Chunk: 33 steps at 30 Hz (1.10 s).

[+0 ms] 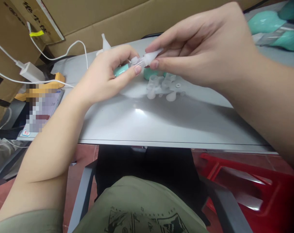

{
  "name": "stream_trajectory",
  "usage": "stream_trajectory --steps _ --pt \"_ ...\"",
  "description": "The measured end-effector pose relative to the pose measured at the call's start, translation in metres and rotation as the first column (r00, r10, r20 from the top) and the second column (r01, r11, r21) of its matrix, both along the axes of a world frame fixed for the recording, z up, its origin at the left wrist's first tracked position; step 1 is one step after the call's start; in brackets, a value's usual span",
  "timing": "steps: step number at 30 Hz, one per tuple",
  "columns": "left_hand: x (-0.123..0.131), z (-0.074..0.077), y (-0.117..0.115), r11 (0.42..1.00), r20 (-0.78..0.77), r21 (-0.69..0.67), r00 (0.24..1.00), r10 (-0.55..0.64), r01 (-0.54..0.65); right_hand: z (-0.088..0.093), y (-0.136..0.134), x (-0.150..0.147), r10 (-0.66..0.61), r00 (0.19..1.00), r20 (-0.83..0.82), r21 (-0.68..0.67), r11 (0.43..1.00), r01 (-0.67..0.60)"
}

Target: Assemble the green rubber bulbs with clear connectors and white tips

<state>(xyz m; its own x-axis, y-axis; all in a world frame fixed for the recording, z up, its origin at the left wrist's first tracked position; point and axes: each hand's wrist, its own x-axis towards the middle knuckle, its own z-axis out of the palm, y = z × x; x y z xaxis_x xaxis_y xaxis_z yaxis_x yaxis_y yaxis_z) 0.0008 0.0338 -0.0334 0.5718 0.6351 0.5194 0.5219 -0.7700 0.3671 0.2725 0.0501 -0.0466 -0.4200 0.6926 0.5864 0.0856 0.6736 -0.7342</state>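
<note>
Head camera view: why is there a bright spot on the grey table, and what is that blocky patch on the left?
Head view: the spot is a light mirrored in the glossy table; the blocky patch is pixelation laid over the picture; the right hand, close to the lens, looks oversized and throws a soft shadow.

My left hand (108, 74) is raised in front of me, forearm angling up from the lower left, thumb and forefinger pinched together. My right hand (202, 48) reaches in from the right, palm down, its fingertips nipped tight and meeting the left's. Both wrists seem lifted, though I can't quite tell.
</note>
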Motion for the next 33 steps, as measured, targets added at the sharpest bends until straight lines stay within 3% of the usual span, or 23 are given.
stream_trajectory --steps 12,22,33 --pt "-0.007 -0.0036 0.0092 0.993 -0.033 0.042 0.994 -0.106 0.107 -0.0006 0.0026 0.0041 -0.071 0.992 0.108 0.102 0.993 0.06" --pt "-0.0063 -0.0005 0.0049 0.992 -0.057 0.051 0.992 -0.116 0.119 -0.0033 0.0057 0.0049 -0.122 0.986 0.116 0.148 0.983 0.104" --pt "-0.0074 0.0024 0.0033 0.995 -0.114 0.008 0.989 -0.098 0.1 0.0014 -0.0032 0.0101 -0.232 0.938 0.258 0.292 0.944 0.153"
